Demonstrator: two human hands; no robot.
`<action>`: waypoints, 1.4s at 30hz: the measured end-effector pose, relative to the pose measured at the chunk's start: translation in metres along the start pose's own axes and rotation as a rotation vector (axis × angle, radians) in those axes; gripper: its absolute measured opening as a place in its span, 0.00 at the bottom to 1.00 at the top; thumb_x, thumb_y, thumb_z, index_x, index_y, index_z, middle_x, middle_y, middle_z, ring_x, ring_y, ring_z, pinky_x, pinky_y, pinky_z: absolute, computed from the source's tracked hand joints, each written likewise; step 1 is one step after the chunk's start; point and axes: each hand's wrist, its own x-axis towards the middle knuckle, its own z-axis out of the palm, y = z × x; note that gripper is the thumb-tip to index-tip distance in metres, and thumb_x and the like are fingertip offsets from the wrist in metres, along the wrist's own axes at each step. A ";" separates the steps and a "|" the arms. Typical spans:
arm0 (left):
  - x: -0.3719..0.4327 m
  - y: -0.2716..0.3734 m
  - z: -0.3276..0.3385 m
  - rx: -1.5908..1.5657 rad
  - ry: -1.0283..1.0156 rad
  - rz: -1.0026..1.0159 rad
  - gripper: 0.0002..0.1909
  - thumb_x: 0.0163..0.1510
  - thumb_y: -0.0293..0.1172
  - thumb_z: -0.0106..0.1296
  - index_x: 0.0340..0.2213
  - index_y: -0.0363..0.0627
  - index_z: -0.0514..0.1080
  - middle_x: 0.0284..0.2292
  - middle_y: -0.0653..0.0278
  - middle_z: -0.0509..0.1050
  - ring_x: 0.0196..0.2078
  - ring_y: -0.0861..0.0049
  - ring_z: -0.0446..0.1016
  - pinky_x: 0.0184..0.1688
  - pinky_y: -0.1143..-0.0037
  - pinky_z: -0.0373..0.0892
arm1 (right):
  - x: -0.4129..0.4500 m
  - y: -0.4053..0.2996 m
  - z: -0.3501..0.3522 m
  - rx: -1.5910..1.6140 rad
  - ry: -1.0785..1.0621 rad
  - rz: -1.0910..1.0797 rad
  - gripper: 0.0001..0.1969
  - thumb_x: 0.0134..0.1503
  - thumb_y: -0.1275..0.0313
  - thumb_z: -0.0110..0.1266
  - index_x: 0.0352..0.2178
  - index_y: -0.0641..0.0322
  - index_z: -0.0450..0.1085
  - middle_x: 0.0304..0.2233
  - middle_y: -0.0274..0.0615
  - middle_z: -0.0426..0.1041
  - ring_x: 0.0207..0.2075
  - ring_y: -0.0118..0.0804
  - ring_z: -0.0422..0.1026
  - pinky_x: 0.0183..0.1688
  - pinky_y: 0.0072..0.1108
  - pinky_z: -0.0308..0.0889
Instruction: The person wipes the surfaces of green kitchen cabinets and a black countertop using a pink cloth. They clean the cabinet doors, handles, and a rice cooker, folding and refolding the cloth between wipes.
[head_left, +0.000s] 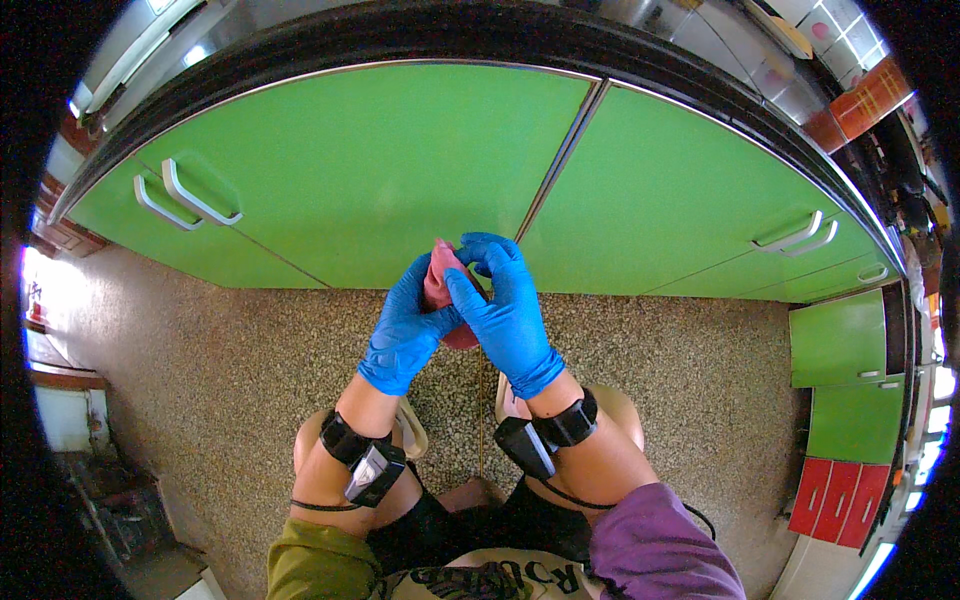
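Note:
A folded pink cloth (441, 283) is bunched between my two hands, in front of the green cabinet doors. Part of it hangs below the fingers. My left hand (409, 330), in a blue disposable glove, grips the cloth from the left side. My right hand (499, 311), gloved the same way, has its thumb against the cloth and its fingers curled at the upper right edge. The fingers hide much of the cloth. Both wrists carry black straps with small devices.
Green cabinet doors (360, 157) with white handles stand ahead, under a dark countertop edge (375, 37). Speckled flooring (247, 375) spreads below. To the right are more green cabinets (838, 337) and red drawers (840, 501). An orange-brown box (870, 101) sits on the counter.

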 end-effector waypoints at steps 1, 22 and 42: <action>0.000 0.000 0.000 0.019 -0.004 0.003 0.31 0.40 0.18 0.56 0.48 0.39 0.59 0.44 0.64 0.66 0.46 0.77 0.65 0.49 0.76 0.61 | 0.000 0.000 0.000 -0.022 -0.024 0.026 0.09 0.44 0.75 0.55 0.29 0.65 0.65 0.34 0.49 0.65 0.38 0.45 0.65 0.41 0.26 0.62; -0.005 0.040 0.043 -0.216 0.025 0.113 0.29 0.46 0.32 0.56 0.48 0.38 0.58 0.46 0.60 0.64 0.49 0.76 0.61 0.51 0.76 0.57 | 0.031 -0.034 -0.025 0.450 0.400 0.124 0.04 0.53 0.76 0.49 0.32 0.63 0.65 0.31 0.30 0.66 0.34 0.20 0.61 0.40 0.14 0.58; 0.057 0.111 0.091 0.907 0.656 1.085 0.25 0.35 0.22 0.59 0.40 0.36 0.67 0.34 0.57 0.67 0.38 0.66 0.67 0.40 0.73 0.64 | 0.034 -0.006 -0.034 0.505 0.552 0.086 0.11 0.57 0.72 0.38 0.38 0.66 0.64 0.36 0.37 0.67 0.37 0.28 0.64 0.44 0.21 0.59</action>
